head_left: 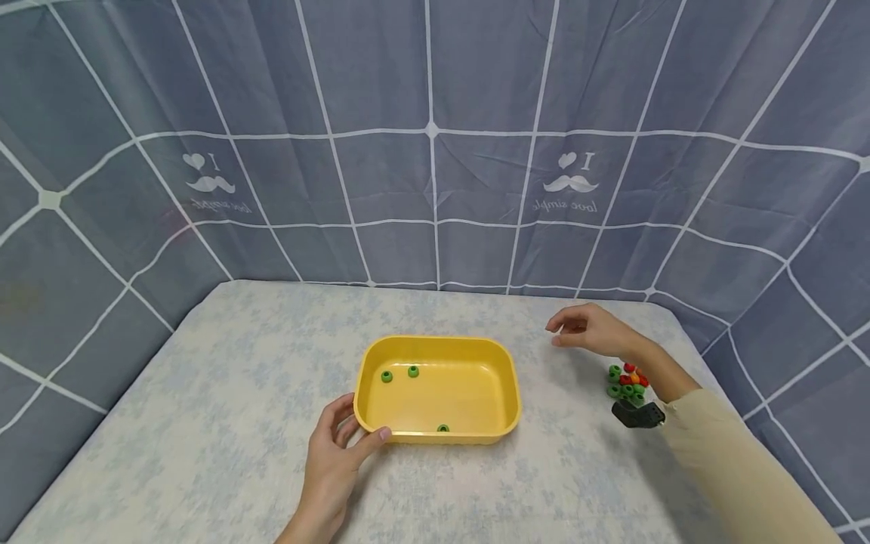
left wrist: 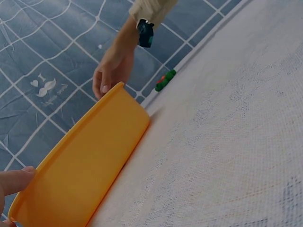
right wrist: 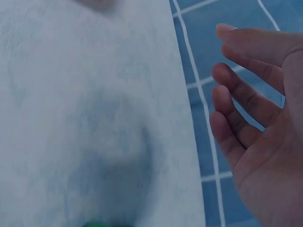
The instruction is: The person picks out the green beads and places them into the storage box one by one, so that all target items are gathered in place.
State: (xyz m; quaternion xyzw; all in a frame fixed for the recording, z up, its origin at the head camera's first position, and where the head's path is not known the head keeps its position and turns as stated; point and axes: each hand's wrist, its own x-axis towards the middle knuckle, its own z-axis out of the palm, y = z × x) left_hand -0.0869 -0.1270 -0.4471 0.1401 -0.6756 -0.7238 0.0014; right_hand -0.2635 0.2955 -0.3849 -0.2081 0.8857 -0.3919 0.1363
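Note:
A yellow rectangular plastic tray [head_left: 476, 389] sits on the cloth-covered table with three small green beads [head_left: 413, 371] inside. My left hand [head_left: 334, 457] grips the tray's near left corner, thumb on the rim and fingers along the outer side; in the left wrist view the thumb [left wrist: 18, 179] lies on the tray's edge. To the right of the tray, my right hand [head_left: 590, 328] hovers over the table. Its fingers [right wrist: 239, 90] are loosely bent with nothing between them. Behind its wrist lies a pile of green, red and orange beads [head_left: 627, 391], partly covered by the forearm.
A pale patterned cloth [head_left: 224, 408] covers the table. Blue curtains [head_left: 381, 181] with white grid lines hang behind it and along both sides. A black watch [head_left: 637, 414] is on the right wrist, close to the bead pile in the head view.

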